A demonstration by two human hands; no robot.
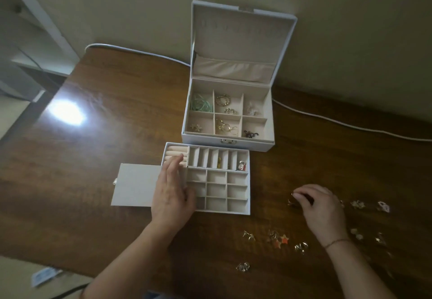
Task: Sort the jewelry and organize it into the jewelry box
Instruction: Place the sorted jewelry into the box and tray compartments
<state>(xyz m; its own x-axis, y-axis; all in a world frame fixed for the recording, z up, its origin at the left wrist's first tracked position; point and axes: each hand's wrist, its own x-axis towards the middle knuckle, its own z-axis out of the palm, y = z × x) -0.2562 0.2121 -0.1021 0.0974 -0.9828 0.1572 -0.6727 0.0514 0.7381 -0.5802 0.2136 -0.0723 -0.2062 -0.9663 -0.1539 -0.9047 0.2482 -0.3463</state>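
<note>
L hand (171,187) lies flat w/ fingers straight and relaxed on the left part of the removable tray (238,211), fingertips reaching the ring rolls (176,151) at its far-left corner; it grasps nothing. Under the L palm's outer side sits a flat white lid panel (133,185), touching the tray. R hand (321,207) is well apart to the right, knuckles up, fingers curled down over a small gold piece (292,201) on the wooden table (93,181); looks like a pinch at the fingertips, but blurred, so can't tell if it's actually gripped. Thin bracelet (336,242) on the R wrist.

Jewelry box (228,121) stands beyond both hands, between them, lid up against the wall. Its top section has 6 compartments: green bands (201,105), gold hoops (223,100), a flower piece (196,127), a dark piece (250,134) among them. Tray just in front of the box holds a yellow item (219,162) and a red-white charm (242,165) in its narrow slots.

Loose jewelry lies near the R hand: star earrings (279,239) and gold clips (301,246) nearer the person, more pieces (357,204) past its right side. White cable (350,124) runs along the wall behind.
</note>
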